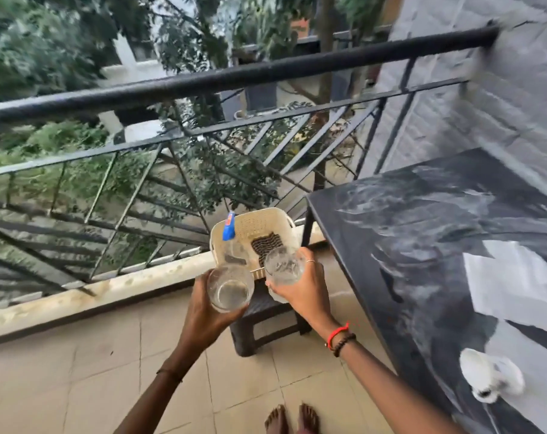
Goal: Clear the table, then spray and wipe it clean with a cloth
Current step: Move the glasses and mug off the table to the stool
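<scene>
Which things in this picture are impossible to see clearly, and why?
Head view:
- White object on the table: blurred, unidentifiable.
- Table: cut off by the right edge.
- Basket floor: partly hidden behind the left glass and right glass.
- Spray bottle: base behind left glass.

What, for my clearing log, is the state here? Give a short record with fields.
left hand: grips the left glass
right hand: grips the right glass
basket: on a stool, holds the spray bottle and the cloth
table: papers and a tipped cup on it
place: balcony, beside a railing
</scene>
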The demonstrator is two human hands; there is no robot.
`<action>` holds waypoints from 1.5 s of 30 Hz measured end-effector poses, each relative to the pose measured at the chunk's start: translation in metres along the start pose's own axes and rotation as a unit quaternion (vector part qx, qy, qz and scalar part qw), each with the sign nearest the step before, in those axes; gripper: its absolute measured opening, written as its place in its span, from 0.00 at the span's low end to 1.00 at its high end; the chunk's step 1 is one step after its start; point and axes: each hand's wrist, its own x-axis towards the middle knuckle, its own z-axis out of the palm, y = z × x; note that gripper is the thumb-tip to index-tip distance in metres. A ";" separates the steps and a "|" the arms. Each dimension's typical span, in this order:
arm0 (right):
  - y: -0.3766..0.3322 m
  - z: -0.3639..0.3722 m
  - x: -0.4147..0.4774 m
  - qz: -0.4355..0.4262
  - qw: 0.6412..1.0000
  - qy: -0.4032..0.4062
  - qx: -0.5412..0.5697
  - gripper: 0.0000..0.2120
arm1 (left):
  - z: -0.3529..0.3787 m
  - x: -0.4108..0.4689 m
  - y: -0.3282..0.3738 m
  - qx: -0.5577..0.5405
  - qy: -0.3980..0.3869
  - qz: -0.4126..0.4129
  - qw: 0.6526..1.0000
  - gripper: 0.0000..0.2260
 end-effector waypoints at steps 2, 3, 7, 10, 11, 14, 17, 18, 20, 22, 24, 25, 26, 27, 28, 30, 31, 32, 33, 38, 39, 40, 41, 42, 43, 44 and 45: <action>0.009 0.024 0.002 0.001 0.999 -0.033 -0.002 0.42 | -0.001 -0.007 -0.024 -0.001 0.002 -0.018 1.000 0.36; 0.016 0.038 0.004 0.002 0.999 -0.051 -0.006 0.42 | 0.000 -0.009 -0.037 -0.005 0.005 -0.029 1.000 0.36; 0.051 0.085 0.008 0.021 0.996 -0.082 -0.010 0.43 | 0.016 -0.010 -0.095 -0.006 -0.003 -0.088 0.996 0.40; 0.081 0.118 0.011 0.016 0.994 -0.094 -0.043 0.43 | 0.032 -0.007 -0.138 -0.008 -0.001 -0.114 0.993 0.40; 0.091 0.127 0.012 0.025 0.993 -0.109 -0.049 0.44 | 0.038 -0.007 -0.151 -0.009 0.003 -0.124 0.992 0.40; 0.117 0.148 0.015 0.047 0.989 -0.136 -0.045 0.44 | 0.055 -0.004 -0.179 -0.014 0.022 -0.137 0.990 0.39; 0.138 0.163 0.019 0.053 0.985 -0.155 -0.052 0.44 | 0.068 0.000 -0.200 -0.015 0.030 -0.159 0.987 0.40; 0.145 0.170 0.022 0.052 0.983 -0.165 -0.057 0.44 | 0.072 0.002 -0.210 -0.017 0.032 -0.167 0.985 0.40; 0.156 0.179 0.027 0.049 0.981 -0.177 -0.060 0.44 | 0.076 0.005 -0.226 -0.018 0.030 -0.174 0.984 0.40; 0.163 0.187 0.030 0.050 0.980 -0.180 -0.063 0.44 | 0.079 0.008 -0.239 -0.019 0.027 -0.183 0.982 0.41; 0.171 0.196 0.032 0.052 0.980 -0.183 -0.063 0.45 | 0.081 0.011 -0.250 -0.015 0.022 -0.189 0.982 0.43; 0.175 0.199 0.033 0.052 0.980 -0.184 -0.061 0.46 | 0.081 0.014 -0.254 -0.014 0.016 -0.188 0.982 0.44; 0.178 0.203 0.034 0.055 0.979 -0.184 -0.061 0.46 | 0.082 0.017 -0.259 -0.012 0.008 -0.188 0.982 0.43; 0.182 0.207 0.035 0.058 0.979 -0.183 -0.061 0.47 | 0.083 0.020 -0.263 -0.010 0.001 -0.186 0.983 0.43; 0.184 0.210 0.037 0.060 0.979 -0.182 -0.062 0.47 | 0.084 0.022 -0.267 -0.009 -0.004 -0.183 0.983 0.43; 0.188 0.215 0.038 0.057 0.980 -0.183 -0.059 0.47 | 0.086 0.024 -0.271 -0.011 -0.009 -0.181 0.983 0.42; 0.191 0.218 0.040 0.054 0.979 -0.186 -0.060 0.47 | 0.087 0.026 -0.274 -0.014 -0.012 -0.183 0.983 0.42; 0.192 0.220 0.040 0.051 0.979 -0.189 -0.060 0.47 | 0.088 0.027 -0.276 -0.016 -0.015 -0.184 0.983 0.41; 0.194 0.221 0.041 0.047 0.979 -0.191 -0.058 0.47 | 0.089 0.027 -0.277 -0.019 -0.016 -0.186 0.982 0.41; 0.198 0.226 0.047 0.040 0.977 -0.203 -0.060 0.45 | 0.089 0.029 -0.282 -0.037 -0.033 -0.194 0.980 0.42; 0.198 0.226 0.048 0.039 0.976 -0.204 -0.062 0.45 | 0.088 0.029 -0.282 -0.040 -0.038 -0.196 0.979 0.42; 0.199 0.227 0.048 0.039 0.976 -0.207 -0.061 0.45 | 0.088 0.029 -0.282 -0.043 -0.042 -0.196 0.979 0.43; 0.199 0.228 0.049 0.040 0.975 -0.209 -0.059 0.44 | 0.087 0.030 -0.284 -0.045 -0.047 -0.197 0.978 0.45; 0.199 0.229 0.049 0.042 0.975 -0.211 -0.057 0.45 | 0.087 0.029 -0.284 -0.048 -0.050 -0.198 0.978 0.46; 0.200 0.230 0.049 0.044 0.974 -0.213 -0.056 0.45 | 0.086 0.029 -0.285 -0.049 -0.053 -0.201 0.977 0.48; 0.200 0.230 0.049 0.046 0.974 -0.214 -0.056 0.45 | 0.086 0.029 -0.286 -0.051 -0.055 -0.203 0.976 0.49; 0.201 0.231 0.049 0.048 0.974 -0.216 -0.056 0.45 | 0.086 0.029 -0.287 -0.053 -0.056 -0.204 0.976 0.49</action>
